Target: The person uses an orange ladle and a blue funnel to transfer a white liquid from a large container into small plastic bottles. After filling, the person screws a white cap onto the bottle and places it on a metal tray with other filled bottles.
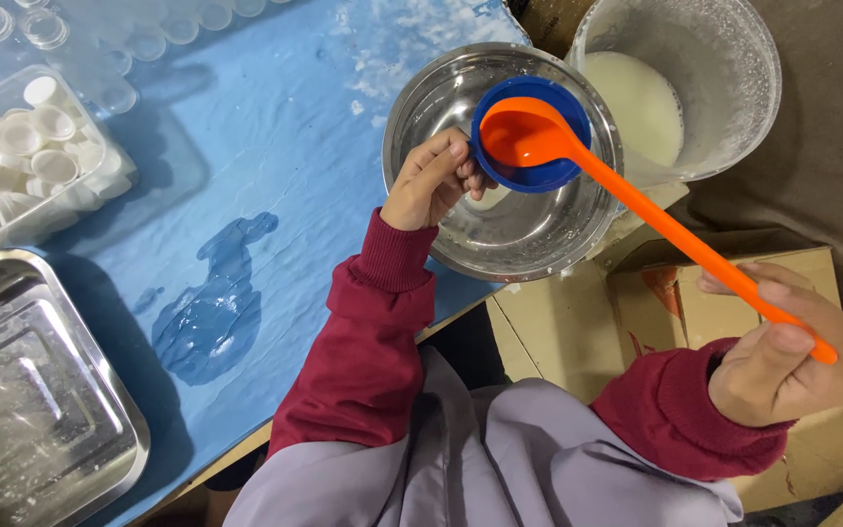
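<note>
My left hand (pixel 433 180) grips a small container beneath a blue funnel (pixel 531 168), held over a steel bowl (pixel 441 107) on the blue table. My right hand (pixel 782 356) holds the end of an orange ladle (pixel 656 220). The ladle's scoop rests tilted inside the funnel's mouth. What sits under the funnel is mostly hidden; only a bit of white shows below my fingers. Both sleeves are dark red, over a pale lilac apron.
A large clear bucket (pixel 734 107) with white liquid stands right of the bowl. Cardboard boxes (pixel 558 322) sit below it. A clear tub of white caps (pixel 31 156) and a steel tray (pixel 41 390) lie at left. A puddle (pixel 212 312) wets the blue tabletop.
</note>
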